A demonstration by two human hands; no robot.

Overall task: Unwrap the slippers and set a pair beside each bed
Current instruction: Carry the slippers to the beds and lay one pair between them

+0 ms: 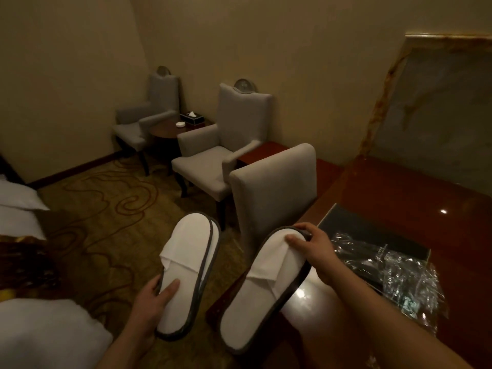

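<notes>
Both sets of slippers are out of their wrapping and in the hands. The left hand point(154, 296) grips the left pair point(186, 262) at the heel end, thumb flat on the insole and fingers curled beneath. Two grey rims show at the far end, so this is judged to be two slippers stacked sole to sole. The right hand point(312, 247) pinches the right pair point(263, 296) at the toe, thumb on the white upper and fingers hooked over the rim. Whether this is one slipper or two cannot be confirmed. The left pair is held over the carpeted floor point(106, 209). The right pair hangs over the near corner of the tabletop point(399, 187); contact with it cannot be determined. Each long axis runs from the near left up to the far right, toes pointing away from the person and heels nearest the body. The empty wrapper point(404, 278) lies crumpled on the tabletop, well apart from the slippers. Handling assessment: light, thin, soft towelling on a flexible sole, likely to droop if held by one end only. A grip across the middle of the sole, or at the bound rim, should keep a pair together. The bed point(18, 206) lies to the left across the floor.
</notes>
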